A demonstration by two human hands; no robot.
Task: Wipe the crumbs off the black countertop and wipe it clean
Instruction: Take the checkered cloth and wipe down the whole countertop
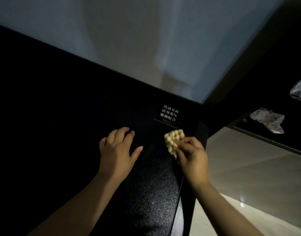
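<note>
Two grips over the black worktop (61, 116), near its right edge. Left grip (115, 150): wide, fingers spread, palm down; contact with the surface unclear. Right grip (191, 155): pinching a small yellow-and-white checked cloth (173, 138), bunched up, just below a dark sign (169, 115) with white lettering. Pale specks (146, 193) on the lit patch between the forearms; crumbs or surface grain, can't tell. Pale floor (248, 167) to the right. Crumpled patterned rag (267, 120) lies further right.
</note>
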